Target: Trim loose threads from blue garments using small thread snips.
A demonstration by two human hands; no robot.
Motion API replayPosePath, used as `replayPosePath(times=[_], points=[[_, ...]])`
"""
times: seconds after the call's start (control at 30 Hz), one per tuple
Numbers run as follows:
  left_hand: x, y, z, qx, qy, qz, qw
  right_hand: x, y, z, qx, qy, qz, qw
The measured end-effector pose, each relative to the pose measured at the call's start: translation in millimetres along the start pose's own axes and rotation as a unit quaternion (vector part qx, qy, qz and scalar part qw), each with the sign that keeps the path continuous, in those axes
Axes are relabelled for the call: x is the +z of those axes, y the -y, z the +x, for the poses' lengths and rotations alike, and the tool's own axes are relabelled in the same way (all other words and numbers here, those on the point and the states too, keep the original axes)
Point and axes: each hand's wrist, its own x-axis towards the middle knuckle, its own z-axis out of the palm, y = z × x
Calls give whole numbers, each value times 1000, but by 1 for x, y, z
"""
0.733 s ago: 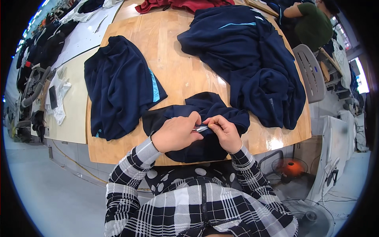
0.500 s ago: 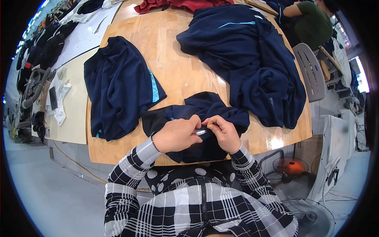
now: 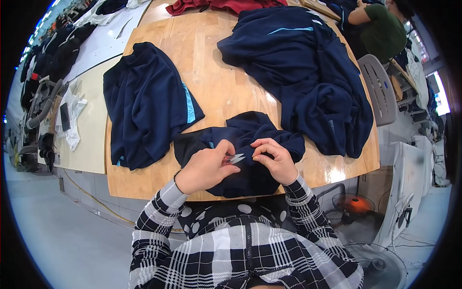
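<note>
A dark navy garment [image 3: 248, 125] lies bunched at the near edge of the wooden table [image 3: 202, 72], under both hands. My left hand [image 3: 206, 167] is closed around small thread snips [image 3: 237, 158]. Their pale blades point right, toward my other hand, and stand apart at the tips. Just right of the blades, my right hand [image 3: 276, 163] has its thumb and forefinger pinched together over the cloth. Whatever is between those fingertips is too small to make out.
Navy garments with light blue stripes lie on the left [image 3: 147, 106] and in a larger pile on the right [image 3: 293, 62]. Red cloth [image 3: 226, 5] is at the far edge. A grey chair [image 3: 378, 89] stands right, near a person [image 3: 382, 31]. A phone [image 3: 65, 117] rests left on white cloth.
My hands have moved apart a little, the left shifting left with the snips. The blades now show raised and separated. My right hand has turned slightly, its fingers still pinched.
</note>
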Motion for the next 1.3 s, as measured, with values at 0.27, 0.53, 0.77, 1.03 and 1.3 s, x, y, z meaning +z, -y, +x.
replayPosePath(times=[0.27,0.53,0.77,1.03,1.3], points=[[14,-8,4,24,-18,98,995,4,-2,1,32,-14,48,998],[10,-6,2,13,-16,103,994,1,2,0,10,16,-6,1000],[6,-7,2,6,-14,93,996,-2,-7,1,29,14,87,996],[7,2,0,8,-34,60,998,-4,3,-1,-48,59,-46,996],[45,4,3,120,-205,-32,971,-2,-1,-3,-80,9,-89,993]])
